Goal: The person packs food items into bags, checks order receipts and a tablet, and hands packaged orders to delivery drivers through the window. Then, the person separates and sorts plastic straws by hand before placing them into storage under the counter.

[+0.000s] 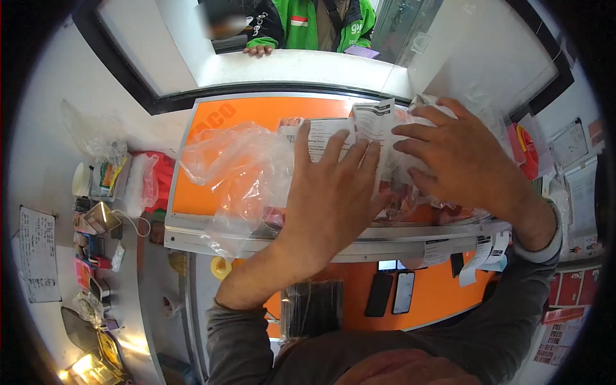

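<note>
Clear plastic bags (247,167) lie crumpled on the orange counter (224,112), packed items showing dimly through the film. My left hand (333,183) rests on them with its fingers spread, over a printed slip (321,138). Beside it, my right hand (452,151) has its fingers apart and bent, the tips touching the plastic on the right. Between the two hands a white receipt (374,125) stands up. What lies under my palms is hidden.
Beyond the window ledge (308,72) stands a person in a green jacket (292,22). Phones (403,292) and a dark stack of plastic (312,308) lie on the lower orange shelf. Receipts (484,253) hang from the counter's front edge. Small goods crowd the left shelf.
</note>
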Tool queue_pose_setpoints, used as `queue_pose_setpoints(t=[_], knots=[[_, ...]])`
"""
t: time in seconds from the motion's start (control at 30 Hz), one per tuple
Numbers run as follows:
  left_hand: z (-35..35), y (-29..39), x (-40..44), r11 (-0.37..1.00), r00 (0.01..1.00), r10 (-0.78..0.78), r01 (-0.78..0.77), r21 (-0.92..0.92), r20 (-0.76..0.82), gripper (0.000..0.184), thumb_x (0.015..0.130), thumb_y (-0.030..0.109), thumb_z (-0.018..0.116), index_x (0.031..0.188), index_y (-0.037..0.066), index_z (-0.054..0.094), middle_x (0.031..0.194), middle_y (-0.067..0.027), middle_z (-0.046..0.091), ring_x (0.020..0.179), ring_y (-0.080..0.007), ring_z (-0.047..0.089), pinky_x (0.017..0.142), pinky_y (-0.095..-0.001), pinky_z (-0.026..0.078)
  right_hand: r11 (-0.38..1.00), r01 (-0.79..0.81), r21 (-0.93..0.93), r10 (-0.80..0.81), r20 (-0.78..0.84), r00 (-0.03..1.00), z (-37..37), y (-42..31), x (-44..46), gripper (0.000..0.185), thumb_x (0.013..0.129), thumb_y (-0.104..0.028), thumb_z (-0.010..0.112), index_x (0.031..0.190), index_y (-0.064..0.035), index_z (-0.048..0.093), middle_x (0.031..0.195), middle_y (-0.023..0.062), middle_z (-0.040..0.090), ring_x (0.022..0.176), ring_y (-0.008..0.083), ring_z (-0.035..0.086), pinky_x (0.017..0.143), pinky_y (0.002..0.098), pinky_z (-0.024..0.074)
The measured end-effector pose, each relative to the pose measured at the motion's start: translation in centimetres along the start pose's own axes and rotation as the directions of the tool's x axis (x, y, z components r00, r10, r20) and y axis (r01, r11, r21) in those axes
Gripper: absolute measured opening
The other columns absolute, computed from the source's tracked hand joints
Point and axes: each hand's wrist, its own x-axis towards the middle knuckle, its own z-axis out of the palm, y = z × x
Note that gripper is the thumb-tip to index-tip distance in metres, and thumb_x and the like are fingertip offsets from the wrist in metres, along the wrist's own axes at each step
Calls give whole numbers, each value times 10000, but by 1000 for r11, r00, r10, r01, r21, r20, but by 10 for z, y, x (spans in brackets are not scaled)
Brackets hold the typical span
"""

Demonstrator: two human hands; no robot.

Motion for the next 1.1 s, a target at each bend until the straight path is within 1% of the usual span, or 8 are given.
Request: queue_pose_setpoints(t=[0.1, 0.37, 0.47, 0.67, 0.77, 0.83, 0.97, 1.1], knots=[[15, 7, -7, 994, 998, -2, -5, 108, 67, 622, 804, 533, 637, 1287, 149, 557, 1150, -60, 575, 1192, -248, 465, 1071, -663, 114, 999, -21, -38, 20, -31, 999, 3, -8, 2, 342, 788, -273, 675, 1063, -71, 661, 1215, 41, 612, 1232, 229, 458, 1087, 442, 292], [26, 13, -11, 995, 993, -58, 50, 87, 102, 677, 739, 621, 633, 1290, 235, 561, 1235, -47, 511, 1254, -231, 400, 1041, -717, 106, 999, -28, -24, 28, 5, 1000, 9, -8, 3, 344, 779, -263, 689, 1052, -59, 648, 1261, 86, 568, 1216, 247, 470, 1075, 452, 302], [21, 13, -12, 997, 992, -54, 48, 56, 111, 713, 758, 609, 624, 1324, 187, 526, 1233, -80, 520, 1257, -271, 408, 1053, -715, 87, 989, 61, 132, -32, -209, 977, -9, -3, -3, 396, 818, -281, 664, 1154, -76, 619, 1239, 99, 582, 1252, 243, 451, 1087, 450, 288], [-11, 19, -4, 996, 997, -60, 63, 65, -54, 920, 736, 597, 667, 1391, 15, 388, 1388, -154, 424, 1305, -324, 370, 1054, -655, 149, 813, -299, 500, 577, -622, 530, -14, 64, -98, 384, 927, -264, 572, 1264, -80, 554, 1297, 156, 536, 1177, 296, 530, 1010, 395, 402], [-26, 25, 14, 998, 959, 4, -22, -59, -283, 979, 723, 570, 696, 1402, -37, 337, 1414, -174, 395, 1318, -345, 357, 1066, -558, 222, 649, -446, 617, 624, -96, 775, 37, 57, -137, 421, 924, -338, 564, 1233, -52, 561, 1337, 172, 500, 1193, 332, 522, 1000, 393, 417], [-26, 39, 28, 970, 902, 30, -130, -206, -431, 928, 727, 529, 713, 1400, -10, 370, 1406, -186, 395, 1298, -364, 372, 1047, -455, 309, 731, -382, 565, 443, 32, 896, 66, 34, -148, 434, 908, -351, 561, 1177, -11, 582, 1356, 209, 466, 1221, 370, 494, 1009, 411, 412], [-37, 83, 64, 965, 949, 210, -239, -105, -235, 768, 735, 508, 708, 1332, 72, 499, 1355, -188, 443, 1254, -363, 426, 1063, -471, 301, 878, -383, 287, 438, -162, 884, 80, -8, -144, 410, 898, -326, 543, 1105, 23, 603, 1385, 256, 404, 1246, 415, 460, 1009, 479, 405], [-18, 119, 103, 926, 922, 377, -374, 43, -84, 705, 743, 531, 648, 1285, 93, 544, 1288, -167, 523, 1217, -327, 481, 1075, -497, 283, 857, -377, 351, 465, -213, 859, 86, -9, -146, 410, 900, -342, 546, 1090, 11, 632, 1400, 239, 394, 1286, 395, 417, 1032, 523, 362]])
